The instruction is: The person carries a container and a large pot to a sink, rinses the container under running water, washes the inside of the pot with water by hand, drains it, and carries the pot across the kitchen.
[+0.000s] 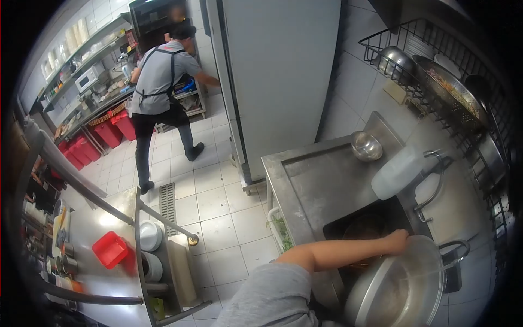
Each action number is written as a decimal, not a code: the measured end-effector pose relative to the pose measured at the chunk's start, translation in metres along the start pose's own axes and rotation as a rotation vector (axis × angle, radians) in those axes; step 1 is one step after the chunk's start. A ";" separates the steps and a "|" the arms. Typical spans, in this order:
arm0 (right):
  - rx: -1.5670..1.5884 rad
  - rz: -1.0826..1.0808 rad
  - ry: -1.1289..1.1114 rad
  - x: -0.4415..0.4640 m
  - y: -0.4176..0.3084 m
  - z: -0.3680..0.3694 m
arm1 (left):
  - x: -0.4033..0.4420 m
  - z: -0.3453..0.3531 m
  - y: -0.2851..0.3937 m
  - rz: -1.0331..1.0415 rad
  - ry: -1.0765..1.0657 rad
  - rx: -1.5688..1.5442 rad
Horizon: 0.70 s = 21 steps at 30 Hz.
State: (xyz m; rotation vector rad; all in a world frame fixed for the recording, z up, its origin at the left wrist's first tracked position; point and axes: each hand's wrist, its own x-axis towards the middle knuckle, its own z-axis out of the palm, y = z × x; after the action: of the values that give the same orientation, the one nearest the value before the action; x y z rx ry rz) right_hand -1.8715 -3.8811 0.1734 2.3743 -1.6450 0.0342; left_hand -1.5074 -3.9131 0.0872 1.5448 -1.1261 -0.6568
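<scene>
My left hand [397, 241] is closed on the upper rim of a large pale basin [400, 286], at the lower right over the sink. The basin is tilted and partly blurred, with its lower part cut off by the frame. My left forearm reaches across the dark sink opening [359, 218]. My right hand does not show. A curved metal tap [436, 193] stands beside the sink, near a whitish plastic container [397, 171]. One small metal bowl [366, 146] rests on the steel counter [313, 180].
Another person [163, 82] leans beside a tall grey cabinet [278, 82]. A wire rack [452, 71] on the right wall holds pans and plates. On the left steel table [117, 212] lies a red tray [110, 249]. A floor drain [167, 207] lies between.
</scene>
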 end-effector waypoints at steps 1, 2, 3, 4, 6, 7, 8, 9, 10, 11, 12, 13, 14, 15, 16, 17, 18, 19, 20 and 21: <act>0.100 -0.111 -0.126 0.006 -0.007 0.002 | -0.008 0.005 -0.004 -0.014 0.044 -0.088; 0.167 -0.223 -0.160 0.013 0.002 0.027 | -0.016 0.010 -0.008 -0.032 0.046 -0.127; 0.235 -0.338 -0.192 0.024 0.016 0.068 | -0.023 0.012 -0.012 -0.049 0.052 -0.166; 0.305 -0.457 -0.225 0.037 0.021 0.100 | -0.030 0.012 -0.016 -0.067 0.060 -0.202; 0.236 -0.218 -0.267 0.057 0.007 0.125 | -0.053 0.007 -0.015 -0.067 0.057 -0.273; 0.199 -0.092 -0.287 0.064 0.000 0.137 | -0.068 0.001 -0.008 -0.087 0.051 -0.274; 0.038 -0.070 0.048 0.069 -0.012 0.163 | -0.078 0.000 -0.004 -0.106 0.042 -0.274; -0.120 -0.044 0.383 0.073 -0.031 0.196 | -0.077 0.012 -0.017 -0.065 0.048 -0.283; -0.276 -0.014 0.716 0.079 -0.047 0.219 | -0.078 0.014 -0.018 -0.056 0.058 -0.273; -0.282 0.071 0.405 0.094 -0.064 0.224 | -0.079 0.015 -0.017 -0.050 0.067 -0.264; -0.284 0.160 0.090 0.114 -0.076 0.226 | -0.080 0.016 -0.017 -0.046 0.072 -0.258; -0.294 0.237 -0.230 0.133 -0.090 0.226 | -0.080 0.018 -0.019 -0.046 0.068 -0.254; -0.215 0.219 -0.365 0.140 -0.098 0.218 | -0.081 0.017 -0.017 -0.048 0.054 -0.259; -0.087 0.116 -0.330 0.138 -0.102 0.210 | -0.083 0.013 -0.013 -0.047 0.044 -0.262; 0.008 0.033 -0.288 0.134 -0.103 0.204 | -0.084 0.008 -0.010 -0.045 0.036 -0.263; 0.067 -0.021 -0.255 0.125 -0.101 0.201 | -0.085 0.006 -0.009 -0.049 0.030 -0.260; 0.105 -0.058 -0.223 0.118 -0.097 0.200 | -0.086 0.005 -0.008 -0.052 0.024 -0.259; 0.139 -0.083 -0.194 0.113 -0.094 0.199 | -0.085 0.006 -0.008 -0.055 0.021 -0.260; 0.165 -0.098 -0.175 0.108 -0.089 0.199 | -0.084 0.010 -0.011 -0.047 0.034 -0.274; 0.192 -0.114 -0.155 0.104 -0.086 0.200 | -0.084 0.014 -0.013 -0.041 0.048 -0.286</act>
State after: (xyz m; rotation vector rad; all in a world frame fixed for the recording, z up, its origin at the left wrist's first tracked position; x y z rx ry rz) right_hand -1.7790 -3.9920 -0.0200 2.6729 -1.6363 -0.0143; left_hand -1.5484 -3.8436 0.0585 1.3344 -0.9222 -0.7692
